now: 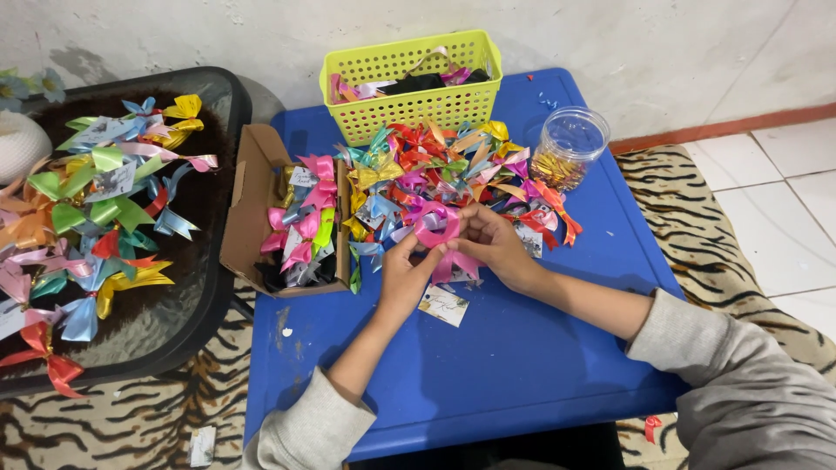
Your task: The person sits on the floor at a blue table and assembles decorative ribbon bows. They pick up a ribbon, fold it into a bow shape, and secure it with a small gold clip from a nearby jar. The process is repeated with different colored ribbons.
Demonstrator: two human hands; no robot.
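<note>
Both my hands meet over the middle of a low blue table (522, 348). Between them is a pink ribbon bow (438, 233). My left hand (402, 277) pinches its lower left side, and my right hand (489, 245) grips its right side, with pink tails hanging below the fingers. A small printed card (443, 305) lies on the table just under my hands. Directly behind the bow spreads a heap of ribbon bows in many colours (448, 170).
A yellow plastic basket (413, 103) stands at the table's back, a clear plastic jar (568, 148) of small gold pieces to its right. A cardboard box (252, 204) holding bows sits at the left. More bows cover a dark glass table (187, 305) farther left. Tiger-striped carpet (697, 226) surrounds everything.
</note>
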